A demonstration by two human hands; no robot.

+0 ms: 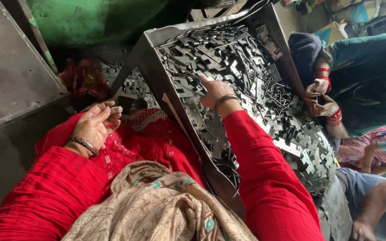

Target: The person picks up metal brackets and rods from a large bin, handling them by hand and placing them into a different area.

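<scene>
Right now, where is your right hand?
In the head view, the right hand is centre frame, reaching into the metal tray and resting on the pile of flat metal brackets.

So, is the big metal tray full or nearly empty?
Full. The tray is heaped with flat metal parts and thin rods almost to its rim, and the right hand rests on the pile.

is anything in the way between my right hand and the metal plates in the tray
No. Your right hand already rests on the heap of metal plates in the tray, with nothing visible between them.
</scene>
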